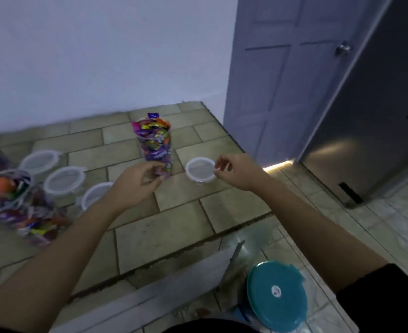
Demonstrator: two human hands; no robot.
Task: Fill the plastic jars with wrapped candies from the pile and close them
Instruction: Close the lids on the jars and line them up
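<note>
On the tiled bench (174, 236), the left hand (135, 181) curls its fingers round the foot of the full jar (153, 140), likely steadying it. The right hand (231, 171) hovers loose-fingered and empty beside a lid (199, 169), probably to cap it.

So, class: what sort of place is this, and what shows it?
Probably a room in a home: a raised tiled ledge, a panelled door with a round knob, and a plain painted wall.
</note>
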